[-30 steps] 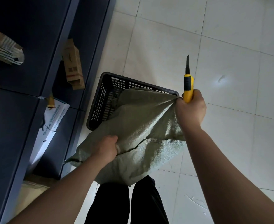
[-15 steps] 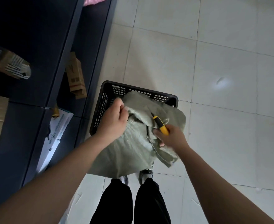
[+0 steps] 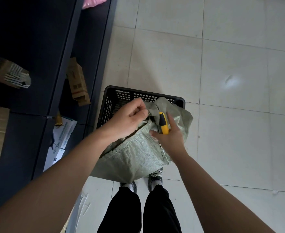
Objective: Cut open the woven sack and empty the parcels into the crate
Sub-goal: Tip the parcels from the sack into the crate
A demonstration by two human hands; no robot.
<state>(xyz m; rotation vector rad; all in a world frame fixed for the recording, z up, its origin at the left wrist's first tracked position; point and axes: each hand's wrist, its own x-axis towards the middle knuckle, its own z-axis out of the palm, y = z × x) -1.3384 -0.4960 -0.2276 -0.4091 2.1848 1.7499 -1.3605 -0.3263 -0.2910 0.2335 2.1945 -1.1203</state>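
Observation:
A pale green woven sack (image 3: 138,157) rests on the near rim of a black perforated crate (image 3: 111,96) on the floor. A dark slit runs diagonally across the sack's upper left. My left hand (image 3: 128,118) is closed on the sack's bunched top edge. My right hand (image 3: 168,137) holds a yellow utility knife (image 3: 163,123) against the sack, with its fingers partly spread; the blade end is hidden in the folds. No parcels show.
Dark blue shelving (image 3: 37,47) stands at the left with cardboard boxes (image 3: 77,81), a white box (image 3: 61,140) and a pink bag (image 3: 93,2). White floor tiles (image 3: 222,81) spread to the right. My legs and shoes (image 3: 141,199) are just behind the sack.
My right hand came down from holding the knife upright at the sack's corner onto the sack's top. My left hand rose from the sack's middle and now grips its top edge.

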